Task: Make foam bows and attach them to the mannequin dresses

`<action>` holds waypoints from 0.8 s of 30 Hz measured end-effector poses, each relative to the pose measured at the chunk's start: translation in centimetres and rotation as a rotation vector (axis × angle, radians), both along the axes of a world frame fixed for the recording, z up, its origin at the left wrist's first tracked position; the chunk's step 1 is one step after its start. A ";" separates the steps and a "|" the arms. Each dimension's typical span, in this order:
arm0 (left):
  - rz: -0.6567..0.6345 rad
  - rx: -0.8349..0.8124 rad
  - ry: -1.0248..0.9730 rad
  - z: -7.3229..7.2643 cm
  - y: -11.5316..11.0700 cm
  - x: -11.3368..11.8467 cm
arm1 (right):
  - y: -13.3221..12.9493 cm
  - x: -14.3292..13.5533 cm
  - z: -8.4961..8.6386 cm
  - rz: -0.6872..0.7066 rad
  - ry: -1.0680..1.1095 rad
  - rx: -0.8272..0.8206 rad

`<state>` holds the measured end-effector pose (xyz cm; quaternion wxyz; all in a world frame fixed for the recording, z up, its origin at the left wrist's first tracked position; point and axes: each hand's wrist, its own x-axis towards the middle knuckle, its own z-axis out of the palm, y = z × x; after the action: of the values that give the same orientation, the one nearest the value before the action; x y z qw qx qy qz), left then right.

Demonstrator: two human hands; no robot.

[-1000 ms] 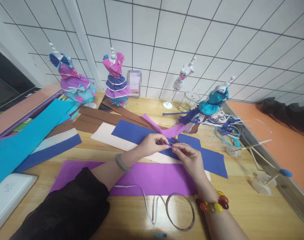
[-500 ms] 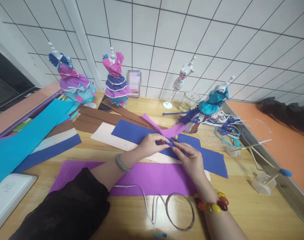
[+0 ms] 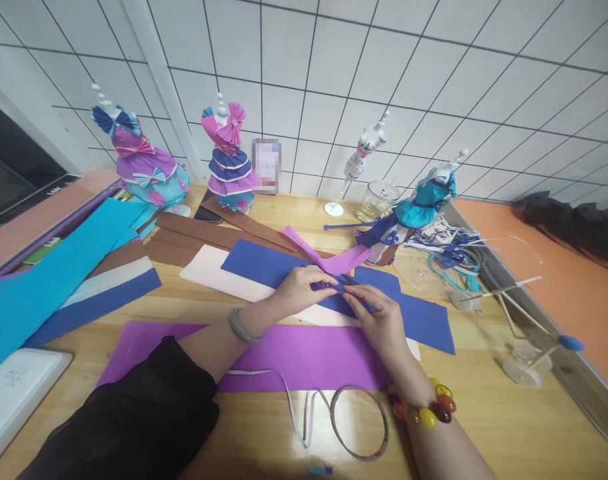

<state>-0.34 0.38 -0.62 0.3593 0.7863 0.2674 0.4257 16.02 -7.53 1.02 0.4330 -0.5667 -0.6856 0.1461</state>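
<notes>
1. Two hands narrowed: your left hand [image 3: 304, 291] pinches a small blue piece [image 3: 335, 287] with thumb and forefinger; your right hand [image 3: 379, 313] seems to pinch its right end.
2. That piece is just beyond the purple sheet [image 3: 309, 353], the landmark here; its exact shape is too small to tell.
3. To shape it well, you'd best keep the left pinch steady, work the right fingertips in small, even moves and avoid creasing.
4. Count three dressed mannequins [image 3: 230, 163] and one undressed mannequin [image 3: 369, 147], all well beyond the sheet.
5. One pink strip [image 3: 329, 260] lies beyond it, near your fingers; one white ribbon [image 3: 254, 372] partly crosses it. Overlapping brown strips [image 3: 199, 230], farther off, can't be counted surely.
</notes>
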 end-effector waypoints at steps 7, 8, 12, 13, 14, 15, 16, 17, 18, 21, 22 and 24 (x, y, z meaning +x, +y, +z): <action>0.033 -0.005 0.030 -0.1 0.0 0.0 | 0.0 0.0 0.1 0.011 -0.034 -0.022; 0.031 -0.003 0.036 0.0 0.0 0.0 | 0.0 0.0 0.1 0.015 -0.036 -0.022; 0.025 -0.019 0.066 0.2 0.0 0.0 | 0.1 0.1 -0.1 0.016 -0.040 -0.025; 0.026 -0.026 0.074 0.3 0.0 -0.1 | 0.1 0.1 -0.1 0.016 -0.041 -0.025; 0.026 -0.031 0.079 0.3 0.0 -0.1 | 0.1 0.1 -0.1 0.017 -0.041 -0.025; 0.024 -0.035 0.085 0.3 0.0 -0.1 | 0.1 0.1 -0.2 0.017 -0.042 -0.027; 0.021 -0.037 0.089 0.3 0.0 -0.1 | 0.1 0.1 -0.2 0.017 -0.042 -0.029; 0.017 -0.039 0.093 0.3 0.0 -0.1 | 0.1 0.1 -0.2 0.015 -0.042 -0.029; 0.013 -0.040 0.096 0.3 0.0 -0.1 | 0.1 0.0 -0.2 0.010 -0.041 -0.031; 0.006 -0.044 0.103 0.3 0.0 -0.1 | 0.0 -0.2 -0.1 0.001 -0.043 -0.040; 0.003 -0.047 0.108 0.3 -0.1 -0.1 | 0.0 -0.3 0.0 0.002 -0.047 -0.044; -0.007 -0.055 0.120 0.3 -0.1 0.0 | 0.0 -0.4 0.0 0.014 -0.055 -0.055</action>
<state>-0.38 0.26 -0.30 0.3657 0.8011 0.2974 0.3688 15.63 -7.49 1.01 0.3973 -0.5775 -0.6967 0.1525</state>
